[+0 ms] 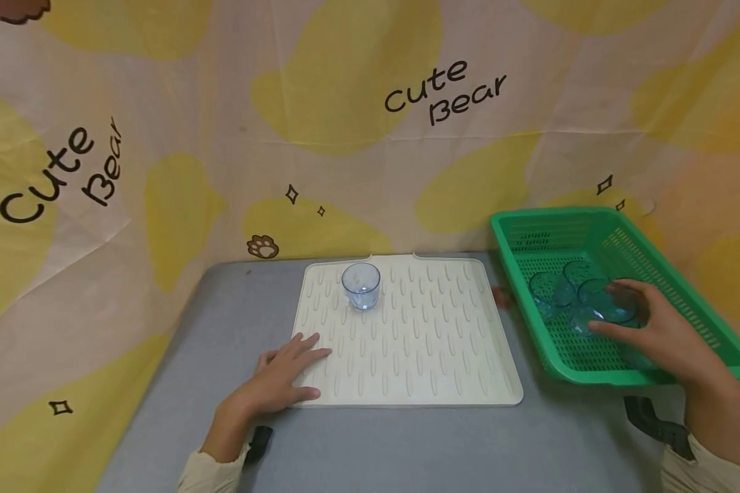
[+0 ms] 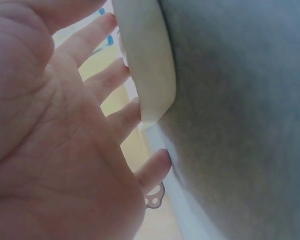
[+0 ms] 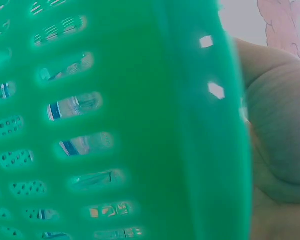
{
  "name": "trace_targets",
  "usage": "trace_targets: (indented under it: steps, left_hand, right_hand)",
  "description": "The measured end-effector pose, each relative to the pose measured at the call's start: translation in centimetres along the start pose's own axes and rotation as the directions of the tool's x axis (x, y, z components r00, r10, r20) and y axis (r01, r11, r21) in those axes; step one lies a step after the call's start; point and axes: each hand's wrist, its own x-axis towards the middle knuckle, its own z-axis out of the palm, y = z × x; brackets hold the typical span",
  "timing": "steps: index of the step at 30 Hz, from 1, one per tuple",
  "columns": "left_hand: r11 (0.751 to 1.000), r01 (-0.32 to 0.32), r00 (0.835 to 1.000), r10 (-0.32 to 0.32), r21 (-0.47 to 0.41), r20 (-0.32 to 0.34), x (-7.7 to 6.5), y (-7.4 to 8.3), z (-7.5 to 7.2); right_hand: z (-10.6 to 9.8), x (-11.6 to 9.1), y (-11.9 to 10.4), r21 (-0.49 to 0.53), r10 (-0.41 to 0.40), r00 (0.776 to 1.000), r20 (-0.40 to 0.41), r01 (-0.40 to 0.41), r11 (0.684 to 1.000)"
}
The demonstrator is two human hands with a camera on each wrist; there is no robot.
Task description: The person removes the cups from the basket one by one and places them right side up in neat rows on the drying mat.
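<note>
A clear bluish drinking glass stands upright near the back of the white ridged drying mat. My left hand rests with spread fingers on the mat's left front edge. In the left wrist view its fingertips lie along the mat's rim. Over at the right, my right hand reaches into a green basket. Its thumb and fingers grip a blue-tinted glass from either side. Several similar glasses stand around it. In the right wrist view, the basket wall hides the fingers and the glass.
The basket's raised rim stands to the right of the mat on a grey table. A patterned cloth hangs behind and along the left side. A small reddish object shows between mat and basket.
</note>
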Motion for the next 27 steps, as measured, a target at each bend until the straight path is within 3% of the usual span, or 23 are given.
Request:
trace_targets:
  steps: [16,27]
  left_hand:
    - [1.0,-0.001,1.0,0.001,-0.01,0.004,-0.01,-0.2,0.06]
    - [1.0,0.022,1.0,-0.022,-0.02,0.014,0.08,-0.34,0.26]
  right_hand:
    - [-0.18,0.26,-0.17,0.035,-0.066,0.998,0.024,0.065,0.997]
    - [-0.12,-0.16,0.37,0.016,-0.013,0.999,-0.045,0.014,1.0]
